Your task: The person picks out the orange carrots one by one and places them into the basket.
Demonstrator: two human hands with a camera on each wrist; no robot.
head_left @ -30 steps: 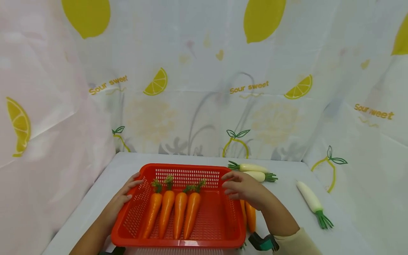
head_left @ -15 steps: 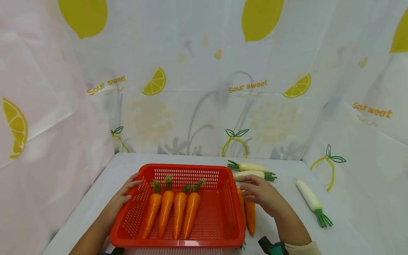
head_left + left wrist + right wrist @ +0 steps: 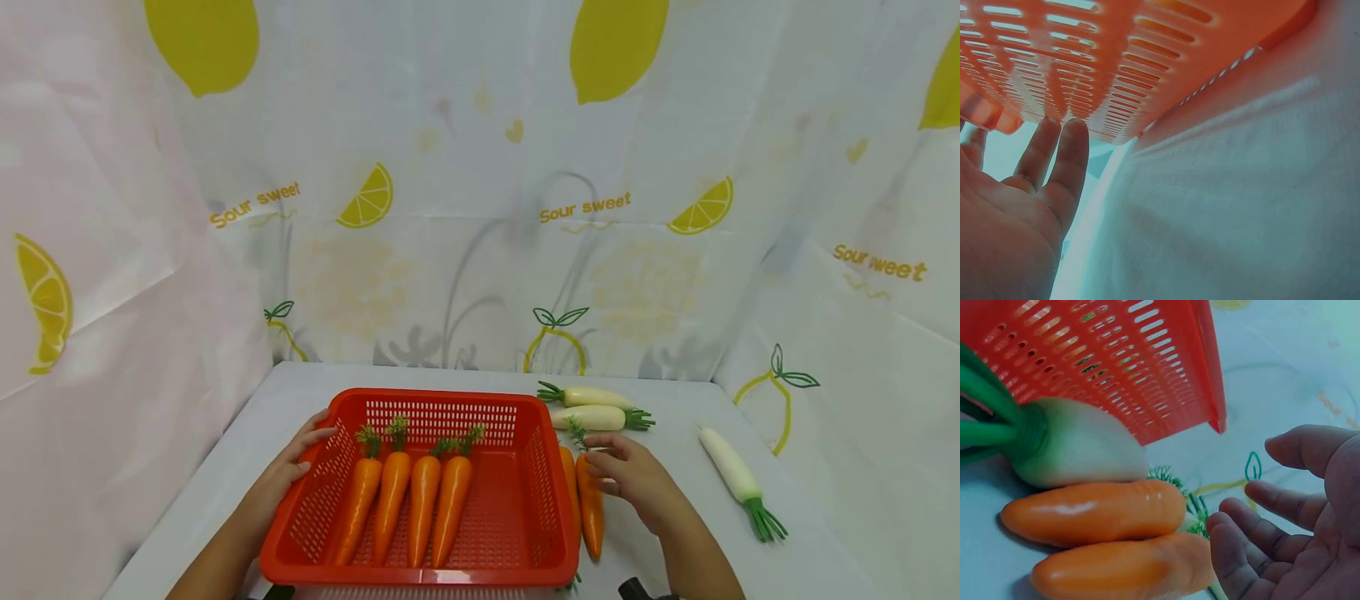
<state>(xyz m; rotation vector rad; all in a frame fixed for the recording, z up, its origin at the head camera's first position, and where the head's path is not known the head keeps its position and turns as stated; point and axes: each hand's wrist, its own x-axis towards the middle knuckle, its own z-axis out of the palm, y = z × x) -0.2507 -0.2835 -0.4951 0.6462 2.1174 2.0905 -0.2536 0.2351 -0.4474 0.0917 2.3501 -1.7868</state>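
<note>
Our left hand (image 3: 288, 471) lies flat and open against the red basket (image 3: 420, 575), which keeps it steady. Our right hand (image 3: 633, 479) reaches down to the two carrots (image 3: 591, 512) lying on the table just beside the basket; its fingers (image 3: 1241, 547) curl loosely and touch one, not gripping it yet.

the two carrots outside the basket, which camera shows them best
The right wrist view: both loose carrots fill the frame beside the right hand, whose fingertips touch one. The head view shows them small, against the red basket. The left wrist view shows none.
</note>
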